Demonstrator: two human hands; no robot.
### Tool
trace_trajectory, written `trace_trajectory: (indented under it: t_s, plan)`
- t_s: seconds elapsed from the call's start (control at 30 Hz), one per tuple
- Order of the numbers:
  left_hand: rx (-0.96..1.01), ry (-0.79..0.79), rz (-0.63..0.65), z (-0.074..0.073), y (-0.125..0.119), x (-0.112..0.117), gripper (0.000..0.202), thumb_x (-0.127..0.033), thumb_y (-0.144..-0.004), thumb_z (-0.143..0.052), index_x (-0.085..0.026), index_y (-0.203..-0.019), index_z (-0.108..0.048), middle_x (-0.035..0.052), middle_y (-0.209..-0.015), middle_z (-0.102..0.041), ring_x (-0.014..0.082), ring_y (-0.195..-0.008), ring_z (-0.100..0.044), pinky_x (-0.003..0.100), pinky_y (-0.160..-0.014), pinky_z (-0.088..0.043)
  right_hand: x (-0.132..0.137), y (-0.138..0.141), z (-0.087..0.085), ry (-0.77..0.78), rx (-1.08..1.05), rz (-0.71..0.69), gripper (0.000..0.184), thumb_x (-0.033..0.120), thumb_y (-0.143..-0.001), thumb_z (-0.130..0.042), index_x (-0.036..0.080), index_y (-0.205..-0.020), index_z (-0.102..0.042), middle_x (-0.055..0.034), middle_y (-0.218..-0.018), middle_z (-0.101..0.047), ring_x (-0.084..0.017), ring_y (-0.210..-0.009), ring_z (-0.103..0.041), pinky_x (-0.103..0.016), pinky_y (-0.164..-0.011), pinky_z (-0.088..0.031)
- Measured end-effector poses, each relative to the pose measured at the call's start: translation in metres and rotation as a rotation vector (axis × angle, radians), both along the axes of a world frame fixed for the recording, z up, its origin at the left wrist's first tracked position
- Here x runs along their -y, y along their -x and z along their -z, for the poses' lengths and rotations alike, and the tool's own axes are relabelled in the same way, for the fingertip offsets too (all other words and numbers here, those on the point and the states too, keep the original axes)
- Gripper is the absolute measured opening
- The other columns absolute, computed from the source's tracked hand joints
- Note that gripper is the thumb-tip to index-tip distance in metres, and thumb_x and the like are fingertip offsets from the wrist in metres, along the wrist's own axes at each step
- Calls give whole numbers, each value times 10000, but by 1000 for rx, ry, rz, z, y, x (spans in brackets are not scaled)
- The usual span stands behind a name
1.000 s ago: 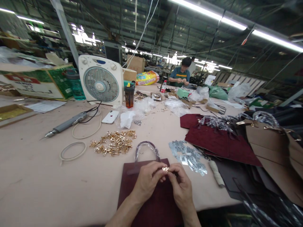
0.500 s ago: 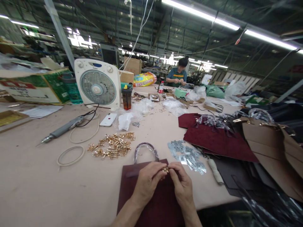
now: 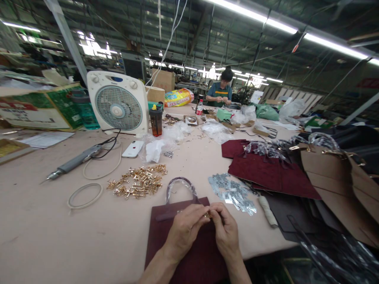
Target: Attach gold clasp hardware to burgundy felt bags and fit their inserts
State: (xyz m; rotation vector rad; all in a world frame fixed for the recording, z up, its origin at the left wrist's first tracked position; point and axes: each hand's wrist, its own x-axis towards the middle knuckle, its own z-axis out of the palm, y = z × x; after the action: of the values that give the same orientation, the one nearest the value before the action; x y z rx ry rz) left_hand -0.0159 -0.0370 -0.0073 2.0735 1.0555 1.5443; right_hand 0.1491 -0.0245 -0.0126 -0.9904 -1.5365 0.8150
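Note:
A dark red handbag panel (image 3: 160, 240) lies on the table in front of me, its looped handle (image 3: 181, 180) wrapped in clear film and pointing away. Above the panel's upper part, my left hand (image 3: 186, 228) and my right hand (image 3: 226, 230) meet, fingertips pinched around a small gold metal fitting (image 3: 208, 215). Most of the fitting is hidden behind the fingers. To the left of the bag is a heap of gold fittings (image 3: 137, 182). On its right are scattered flat silver metal plates (image 3: 232, 193).
An electric screwdriver (image 3: 74, 159), a pale ring (image 3: 85, 196), a white phone (image 3: 133, 149) and a box fan (image 3: 118, 104) occupy the left. Dark red panels (image 3: 266, 173), a pale roll (image 3: 268, 212) and brown bag pieces (image 3: 328, 177) lie right. Another person (image 3: 219, 92) works across the table.
The left fingers have shifted forward over the gold fitting, covering more of it. Both hands stay close together over the bag. The whole view has shifted slightly.

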Motion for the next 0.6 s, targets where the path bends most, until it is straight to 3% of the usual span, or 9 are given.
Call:
trace_trajectory:
  t_s: [0.23, 0.37, 0.5, 0.6]
  plan:
    - [-2, -11, 19, -2, -1, -1, 323, -154, -986, -643, -214, -1299, -694, 84, -1118, -763, 168, -1021, -740, 243, -890, -622, 0, -1, -1, 77, -25, -17, 263, 392, -1060, -544, 225, -876, -630, -28, -865, -619, -192, -833, -587, -285, -787, -497]
    - [29, 22, 25, -2, -1, -2, 313, -176, -979, -666, -234, -1284, -702, 75, -1121, -769, 172, -1021, -742, 251, -893, -618, -2, -3, 2, 149, -122, -31, 253, 432, -1015, -628, 223, -883, -681, -31, -858, -634, -193, -819, -595, -291, -763, -506]
    - [91, 121, 32, -4, -1, -1, 275, -194, -975, -680, -263, -1240, -708, 37, -1090, -783, 165, -993, -744, 251, -896, -602, -4, -3, 11, 312, -416, -64, 341, 549, -983, -643, 235, -1078, -736, -55, -901, -673, -199, -778, -614, -318, -710, -527]
    - [147, 194, 20, -6, -2, 0, 216, -195, -976, -680, -268, -1177, -711, 9, -1037, -787, 152, -944, -745, 239, -871, -591, -6, -2, 17, 398, -451, -109, 484, 629, -1014, -536, 216, -1137, -757, -71, -872, -693, -194, -730, -602, -316, -667, -510]
